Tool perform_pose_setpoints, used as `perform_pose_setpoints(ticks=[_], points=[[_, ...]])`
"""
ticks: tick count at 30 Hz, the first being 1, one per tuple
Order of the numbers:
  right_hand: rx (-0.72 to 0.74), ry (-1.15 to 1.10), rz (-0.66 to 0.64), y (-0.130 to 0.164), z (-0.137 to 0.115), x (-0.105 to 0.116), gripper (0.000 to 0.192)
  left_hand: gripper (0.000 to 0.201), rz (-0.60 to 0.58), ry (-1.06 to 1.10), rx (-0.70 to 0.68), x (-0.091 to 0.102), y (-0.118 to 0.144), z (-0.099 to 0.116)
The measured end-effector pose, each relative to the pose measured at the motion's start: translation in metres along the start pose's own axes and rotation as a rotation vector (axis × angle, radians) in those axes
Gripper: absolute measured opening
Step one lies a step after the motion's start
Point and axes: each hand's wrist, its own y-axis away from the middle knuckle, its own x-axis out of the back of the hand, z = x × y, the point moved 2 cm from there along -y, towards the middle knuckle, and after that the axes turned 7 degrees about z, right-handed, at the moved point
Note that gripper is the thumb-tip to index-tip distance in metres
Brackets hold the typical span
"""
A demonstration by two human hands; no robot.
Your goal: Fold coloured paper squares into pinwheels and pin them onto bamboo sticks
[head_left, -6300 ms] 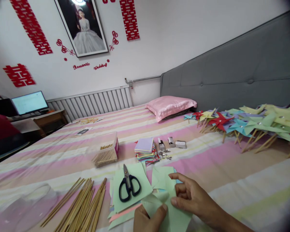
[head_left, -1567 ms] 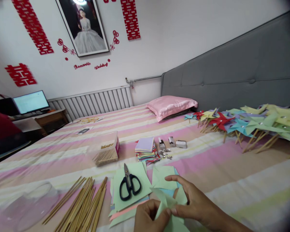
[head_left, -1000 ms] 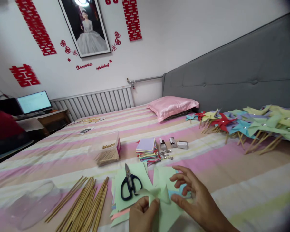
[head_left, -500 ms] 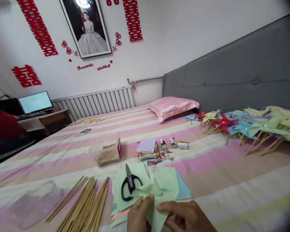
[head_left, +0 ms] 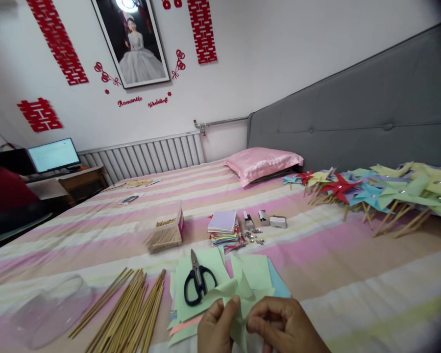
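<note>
A pale green paper pinwheel [head_left: 247, 288], its flaps partly folded in, is held low at the front. My left hand [head_left: 216, 327] pinches it between thumb and fingers. At its right edge my right hand [head_left: 284, 321] is closed with curled fingers on the paper; the fingertips' contact is partly hidden. Black-handled scissors [head_left: 197, 279] lie just left, on a stack of green paper sheets [head_left: 183, 267]. More green and blue paper [head_left: 277, 279] lies behind the hands.
Bamboo sticks [head_left: 128, 314] and a clear plastic lid [head_left: 55, 309] lie to the left. Beyond are a box of sticks [head_left: 165, 235], a stack of coloured squares [head_left: 223, 223], small boxes [head_left: 278, 221] and metal fasteners [head_left: 253, 238]. Finished pinwheels [head_left: 371, 193] are heaped at right. A person in red [head_left: 7, 191] sits far left.
My right hand has drawn its fingers in and shifted slightly right. A green flap has folded over toward the pinwheel's middle. My left hand has shifted slightly right.
</note>
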Motion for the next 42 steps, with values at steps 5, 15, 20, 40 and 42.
perform_pose_setpoints(ticks=[5,15,20,40,42], points=[[-0.020,0.059,0.075,-0.002,0.008,0.001,0.033,0.032,0.105,-0.088,-0.093,0.006,-0.006,-0.007],[0.136,0.109,0.218,-0.004,0.005,0.007,0.032,0.033,0.143,-0.202,-0.212,-0.001,0.001,-0.006],[0.100,0.066,0.255,-0.004,0.011,0.007,0.032,0.035,0.157,-0.230,-0.231,-0.005,0.006,-0.003],[0.157,0.171,0.319,-0.007,0.013,0.011,0.028,0.023,0.114,-0.282,-0.344,-0.008,0.006,-0.008],[0.157,0.165,0.312,-0.008,0.014,0.011,0.029,0.024,0.121,-0.293,-0.353,-0.007,0.004,-0.009]])
